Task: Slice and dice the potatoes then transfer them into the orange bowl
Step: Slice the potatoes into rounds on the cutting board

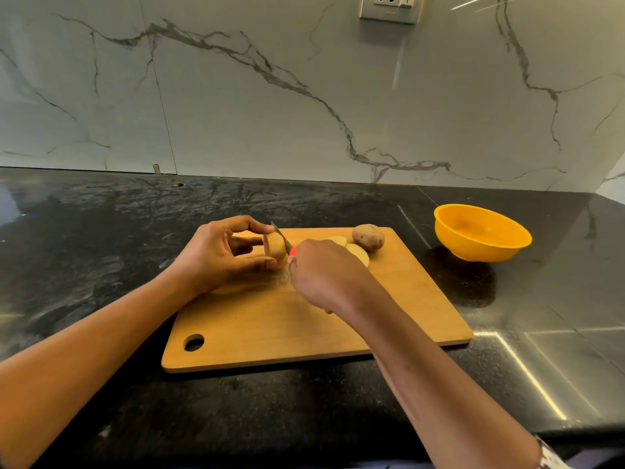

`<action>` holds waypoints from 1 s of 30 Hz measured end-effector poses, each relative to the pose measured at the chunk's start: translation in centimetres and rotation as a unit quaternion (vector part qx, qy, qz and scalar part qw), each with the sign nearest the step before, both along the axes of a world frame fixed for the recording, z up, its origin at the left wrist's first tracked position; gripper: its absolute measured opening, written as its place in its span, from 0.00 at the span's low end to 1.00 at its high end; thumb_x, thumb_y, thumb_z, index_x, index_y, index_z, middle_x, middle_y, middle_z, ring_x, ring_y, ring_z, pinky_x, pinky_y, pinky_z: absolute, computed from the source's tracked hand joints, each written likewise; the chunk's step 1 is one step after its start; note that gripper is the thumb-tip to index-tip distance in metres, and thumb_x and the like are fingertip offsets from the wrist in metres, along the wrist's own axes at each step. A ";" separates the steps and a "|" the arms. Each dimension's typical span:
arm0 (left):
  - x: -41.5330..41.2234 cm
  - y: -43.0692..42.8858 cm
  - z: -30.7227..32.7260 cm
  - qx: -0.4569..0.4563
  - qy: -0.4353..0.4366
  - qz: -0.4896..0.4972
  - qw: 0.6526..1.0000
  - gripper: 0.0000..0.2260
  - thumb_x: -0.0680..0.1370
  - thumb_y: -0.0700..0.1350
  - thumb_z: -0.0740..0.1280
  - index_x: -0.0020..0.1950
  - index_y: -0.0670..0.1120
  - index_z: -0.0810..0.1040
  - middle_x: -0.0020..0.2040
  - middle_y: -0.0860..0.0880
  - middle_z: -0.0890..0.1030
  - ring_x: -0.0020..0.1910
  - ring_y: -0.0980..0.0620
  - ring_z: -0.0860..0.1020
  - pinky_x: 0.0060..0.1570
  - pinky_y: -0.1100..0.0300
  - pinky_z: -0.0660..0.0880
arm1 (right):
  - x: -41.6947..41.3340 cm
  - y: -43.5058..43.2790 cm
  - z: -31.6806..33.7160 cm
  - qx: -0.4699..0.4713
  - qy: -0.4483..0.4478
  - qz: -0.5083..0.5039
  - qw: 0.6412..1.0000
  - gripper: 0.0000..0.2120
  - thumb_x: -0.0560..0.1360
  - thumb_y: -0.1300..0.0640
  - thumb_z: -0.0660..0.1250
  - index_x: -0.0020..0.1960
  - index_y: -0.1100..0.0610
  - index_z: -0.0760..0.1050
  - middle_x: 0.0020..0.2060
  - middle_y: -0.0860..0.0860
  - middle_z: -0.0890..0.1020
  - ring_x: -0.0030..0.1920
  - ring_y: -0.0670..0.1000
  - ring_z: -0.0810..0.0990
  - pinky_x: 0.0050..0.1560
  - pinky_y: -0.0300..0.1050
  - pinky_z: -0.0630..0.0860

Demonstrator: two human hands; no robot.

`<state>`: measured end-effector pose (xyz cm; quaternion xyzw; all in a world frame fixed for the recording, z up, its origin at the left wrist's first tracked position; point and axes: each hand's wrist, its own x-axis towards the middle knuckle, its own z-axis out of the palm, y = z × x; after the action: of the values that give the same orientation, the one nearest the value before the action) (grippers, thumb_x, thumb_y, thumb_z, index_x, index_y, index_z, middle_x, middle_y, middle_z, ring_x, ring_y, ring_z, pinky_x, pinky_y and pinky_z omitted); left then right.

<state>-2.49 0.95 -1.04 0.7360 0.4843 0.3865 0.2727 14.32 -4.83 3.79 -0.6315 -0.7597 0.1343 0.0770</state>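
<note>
A wooden cutting board (304, 326) lies on the black counter. My left hand (220, 255) pinches a cut potato piece (274, 247) between thumb and fingertips at the board's far side. My right hand (324, 272) grips a knife (282, 236) with a red handle; its blade rests against the right face of that piece. Pale potato slices (355, 250) lie just right of my right hand. A whole brown potato (368, 236) sits at the board's far right corner. The orange bowl (482, 233) stands on the counter to the right of the board, with nothing visible inside.
The dark stone counter (101, 238) stretches left and in front of the board. A marble-patterned wall (304, 96) rises behind it, with a power socket (389, 8) at the top. The board has a hanging hole (193, 342) at its near left corner.
</note>
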 end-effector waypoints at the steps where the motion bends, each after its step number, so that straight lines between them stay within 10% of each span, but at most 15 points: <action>1: 0.0 0.0 0.1 -0.002 -0.001 -0.002 1.000 0.21 0.60 0.53 0.75 0.53 0.58 0.78 0.47 0.60 0.82 0.51 0.67 0.78 0.44 0.74 0.73 | -0.2 0.1 -0.1 -0.001 -0.005 -0.001 1.000 0.10 0.82 0.57 0.57 0.56 0.59 0.75 0.33 0.50 0.70 0.35 0.49 0.71 0.32 0.42 0.68; 10: -0.2 0.2 -0.1 -0.019 -0.018 -0.004 1.000 0.23 0.61 0.52 0.76 0.54 0.55 0.78 0.52 0.57 0.82 0.53 0.61 0.80 0.52 0.68 0.74 | -1.3 -0.3 -0.3 -0.036 -0.036 -0.019 0.999 0.12 0.81 0.56 0.60 0.63 0.58 0.73 0.56 0.55 0.79 0.55 0.55 0.77 0.44 0.46 0.68; 17: -0.4 0.2 0.0 -0.028 -0.014 -0.004 0.999 0.25 0.59 0.56 0.76 0.54 0.56 0.78 0.55 0.57 0.81 0.54 0.59 0.79 0.58 0.59 0.74 | -0.7 -2.0 -1.2 -0.014 -0.049 -0.008 0.999 0.11 0.81 0.58 0.58 0.62 0.58 0.72 0.54 0.54 0.79 0.43 0.50 0.71 0.41 0.45 0.66; 30: 0.1 0.1 0.2 -0.034 -0.008 0.000 0.999 0.23 0.60 0.55 0.74 0.54 0.56 0.77 0.56 0.58 0.79 0.52 0.60 0.79 0.52 0.66 0.72 | -1.0 -1.3 -2.1 -0.014 -0.058 -0.002 0.998 0.12 0.81 0.58 0.59 0.62 0.58 0.73 0.55 0.55 0.79 0.54 0.54 0.78 0.45 0.45 0.69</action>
<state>-2.42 1.10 -0.83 0.7234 0.4949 0.3758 0.3010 13.35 -6.13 1.72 -0.6406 -0.7599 0.1079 0.0241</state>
